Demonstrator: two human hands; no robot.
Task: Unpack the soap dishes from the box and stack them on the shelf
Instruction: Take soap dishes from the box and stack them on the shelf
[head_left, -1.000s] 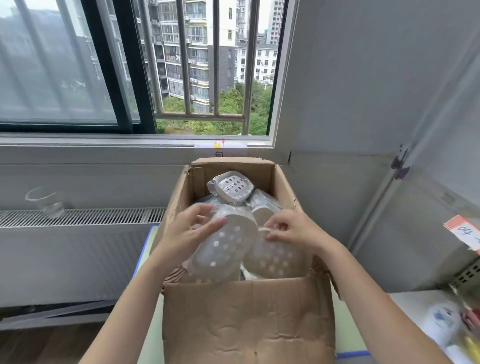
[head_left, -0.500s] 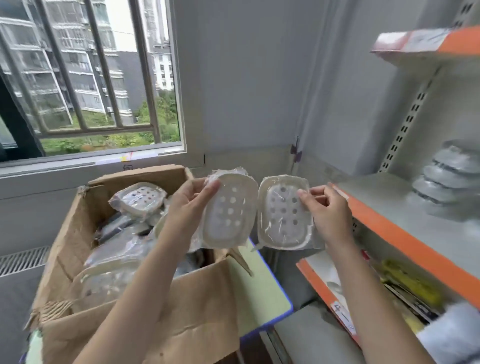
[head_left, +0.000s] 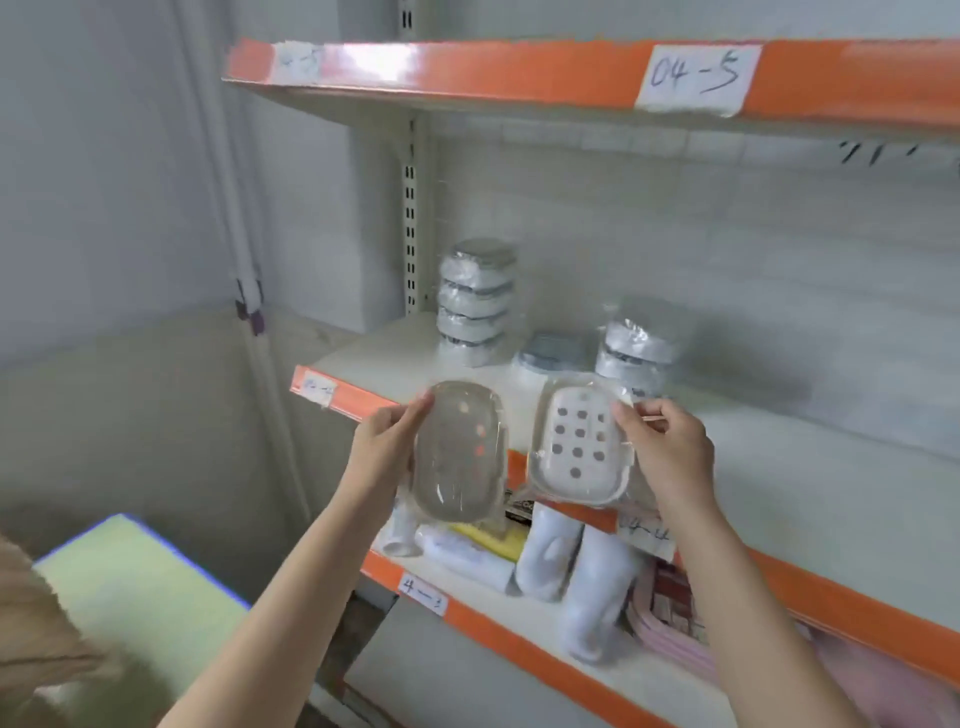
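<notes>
Both soap dishes, left (head_left: 457, 452) and right (head_left: 579, 444), are smooth plastic sealed in glossy clear film. Shelf (head_left: 363, 358) surface is matt white; its orange edge carries paper labels (head_left: 693, 75). Box (head_left: 36, 613) is rough cardboard.

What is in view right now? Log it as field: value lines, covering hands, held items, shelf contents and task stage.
left hand: grips a wrapped oval plastic soap dish, its smooth side toward the camera
right hand: grips a wrapped white perforated soap dish
position: both dishes held upright in front of the orange-edged shelf
shelf contents: tall stack of wrapped dishes, a single one, a short stack
task stage: two dishes not yet placed
</notes>
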